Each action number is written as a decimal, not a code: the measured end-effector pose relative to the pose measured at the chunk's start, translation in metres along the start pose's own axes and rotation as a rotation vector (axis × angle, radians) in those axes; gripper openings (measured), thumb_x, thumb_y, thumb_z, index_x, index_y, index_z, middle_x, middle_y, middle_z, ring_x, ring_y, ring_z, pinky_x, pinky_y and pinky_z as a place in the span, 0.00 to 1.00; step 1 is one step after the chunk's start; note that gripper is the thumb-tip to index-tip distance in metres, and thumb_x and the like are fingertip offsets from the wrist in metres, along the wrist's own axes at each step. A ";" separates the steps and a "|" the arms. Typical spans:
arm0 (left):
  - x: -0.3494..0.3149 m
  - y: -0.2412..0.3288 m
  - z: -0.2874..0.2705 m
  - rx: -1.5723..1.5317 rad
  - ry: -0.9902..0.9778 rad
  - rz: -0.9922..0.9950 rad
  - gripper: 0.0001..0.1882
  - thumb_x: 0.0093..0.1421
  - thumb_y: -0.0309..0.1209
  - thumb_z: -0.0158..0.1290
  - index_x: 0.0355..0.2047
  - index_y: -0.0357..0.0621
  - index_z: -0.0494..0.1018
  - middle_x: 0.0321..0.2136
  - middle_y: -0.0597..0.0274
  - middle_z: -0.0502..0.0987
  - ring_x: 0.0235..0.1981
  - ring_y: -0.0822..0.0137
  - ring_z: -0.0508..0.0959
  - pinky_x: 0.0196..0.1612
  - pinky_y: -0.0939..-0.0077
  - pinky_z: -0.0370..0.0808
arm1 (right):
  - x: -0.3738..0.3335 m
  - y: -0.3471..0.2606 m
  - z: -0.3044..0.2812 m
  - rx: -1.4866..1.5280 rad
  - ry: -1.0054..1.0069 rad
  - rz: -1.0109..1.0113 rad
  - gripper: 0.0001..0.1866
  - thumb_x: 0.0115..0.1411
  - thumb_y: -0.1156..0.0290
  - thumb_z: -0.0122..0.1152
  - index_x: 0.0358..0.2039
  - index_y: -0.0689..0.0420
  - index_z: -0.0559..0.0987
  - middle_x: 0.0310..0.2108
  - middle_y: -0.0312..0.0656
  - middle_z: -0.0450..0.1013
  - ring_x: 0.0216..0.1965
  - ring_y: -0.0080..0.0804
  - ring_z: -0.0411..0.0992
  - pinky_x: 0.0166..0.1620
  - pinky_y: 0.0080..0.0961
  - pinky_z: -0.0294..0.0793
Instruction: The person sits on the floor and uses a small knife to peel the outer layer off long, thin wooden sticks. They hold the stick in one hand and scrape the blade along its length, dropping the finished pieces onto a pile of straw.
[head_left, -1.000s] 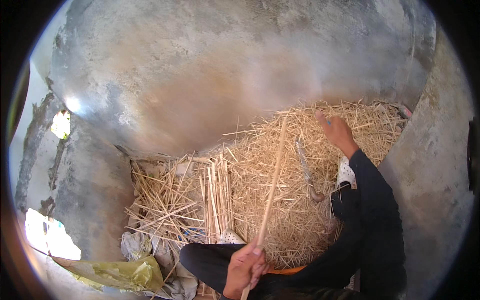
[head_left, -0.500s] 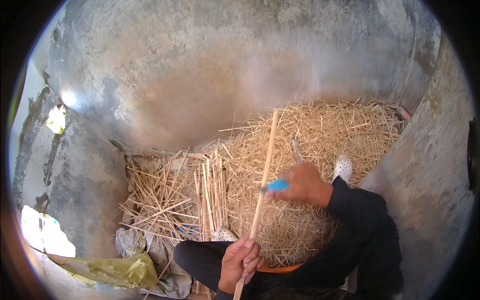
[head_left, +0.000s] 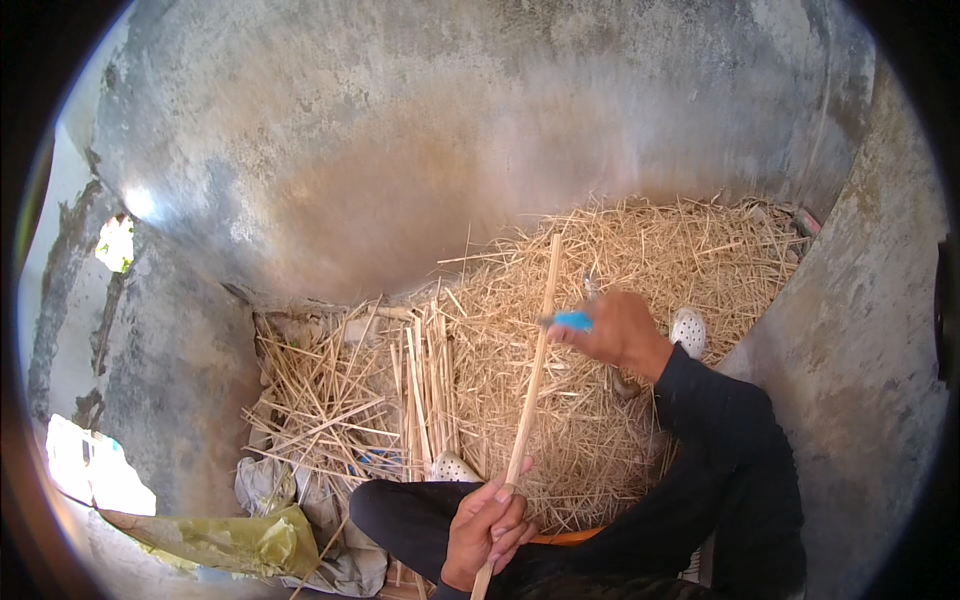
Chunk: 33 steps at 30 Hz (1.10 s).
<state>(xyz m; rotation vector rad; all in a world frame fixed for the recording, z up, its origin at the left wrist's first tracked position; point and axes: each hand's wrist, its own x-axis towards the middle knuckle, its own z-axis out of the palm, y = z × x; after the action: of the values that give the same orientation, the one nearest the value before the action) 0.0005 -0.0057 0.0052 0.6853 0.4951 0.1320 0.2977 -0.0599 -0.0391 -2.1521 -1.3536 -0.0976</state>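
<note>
My left hand [head_left: 488, 530] is closed round the lower part of a long, pale split-bamboo strip [head_left: 537, 375]. The strip slants up and away, its far end over the straw-like shavings. In my closed right hand [head_left: 622, 335], just right of the strip, is a hand tool with a blue part [head_left: 573, 321]. The blue part has a dark tip close to the strip's right edge. A narrow metal piece [head_left: 590, 284] shows just beyond the knuckles. My fingers and motion blur hide the rest of the tool, so its exact kind is unclear.
Thin shavings [head_left: 680, 260] cover much of the floor. At left lie a tangled heap of strips [head_left: 320, 390] and a row of straighter ones [head_left: 425, 385]. Yellowish plastic sheeting [head_left: 235, 540] hangs at lower left. Concrete walls [head_left: 400, 150] enclose the space. White clogs [head_left: 688, 332] are on my feet.
My right hand has moved up and slightly right with the tool, farther along the strip. The strip's far end has shifted slightly right and down; my left hand keeps its hold.
</note>
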 end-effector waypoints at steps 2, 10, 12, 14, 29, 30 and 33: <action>-0.001 0.001 -0.004 -0.043 -0.024 0.004 0.24 0.67 0.30 0.38 0.61 0.35 0.54 0.13 0.75 0.55 0.07 0.82 0.54 0.21 0.85 0.58 | -0.015 -0.022 0.009 -0.009 0.113 -0.174 0.39 0.51 0.25 0.39 0.09 0.48 0.73 0.05 0.33 0.60 0.08 0.27 0.59 0.14 0.28 0.56; -0.021 -0.005 0.010 0.064 -0.100 -0.100 0.23 0.67 0.30 0.38 0.60 0.35 0.55 0.12 0.74 0.54 0.06 0.82 0.54 0.19 0.83 0.59 | 0.036 0.100 -0.014 -0.009 0.190 0.508 0.43 0.53 0.25 0.34 0.08 0.56 0.66 0.08 0.36 0.58 0.12 0.29 0.59 0.20 0.33 0.59; -0.023 -0.008 0.007 0.109 -0.083 -0.107 0.23 0.66 0.30 0.38 0.60 0.35 0.56 0.12 0.73 0.56 0.06 0.81 0.55 0.19 0.81 0.61 | 0.032 0.133 -0.025 0.033 0.261 0.615 0.42 0.55 0.28 0.36 0.08 0.57 0.66 0.07 0.37 0.57 0.12 0.30 0.58 0.20 0.33 0.58; -0.008 0.000 0.001 0.096 0.012 -0.048 0.23 0.66 0.30 0.38 0.60 0.35 0.56 0.13 0.72 0.56 0.06 0.81 0.56 0.20 0.81 0.62 | 0.030 0.134 -0.028 0.137 0.279 0.576 0.41 0.57 0.30 0.38 0.08 0.58 0.65 0.07 0.37 0.57 0.12 0.31 0.57 0.19 0.33 0.57; 0.010 0.004 0.005 0.280 0.065 0.049 0.25 0.67 0.30 0.41 0.63 0.38 0.52 0.15 0.72 0.55 0.11 0.81 0.54 0.15 0.89 0.55 | -0.006 -0.006 0.022 0.025 0.015 -0.018 0.39 0.45 0.23 0.46 0.09 0.51 0.72 0.06 0.37 0.64 0.10 0.34 0.66 0.17 0.31 0.64; 0.008 0.003 0.007 0.297 0.084 0.040 0.25 0.67 0.30 0.41 0.62 0.38 0.53 0.15 0.72 0.55 0.11 0.81 0.54 0.16 0.89 0.55 | 0.008 0.014 0.024 0.048 0.004 0.113 0.39 0.46 0.24 0.45 0.09 0.51 0.72 0.06 0.36 0.64 0.10 0.33 0.65 0.16 0.30 0.63; 0.000 -0.005 0.009 0.231 -0.009 -0.001 0.24 0.67 0.30 0.41 0.62 0.37 0.54 0.14 0.72 0.55 0.11 0.81 0.55 0.16 0.89 0.55 | 0.014 0.043 0.022 -0.027 -0.028 0.234 0.38 0.49 0.25 0.43 0.10 0.50 0.73 0.07 0.34 0.64 0.10 0.31 0.64 0.15 0.28 0.60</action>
<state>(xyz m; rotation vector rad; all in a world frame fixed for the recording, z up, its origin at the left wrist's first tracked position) 0.0047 -0.0152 0.0079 0.9114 0.5066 0.0706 0.3353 -0.0505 -0.0714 -2.3253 -1.1114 0.0060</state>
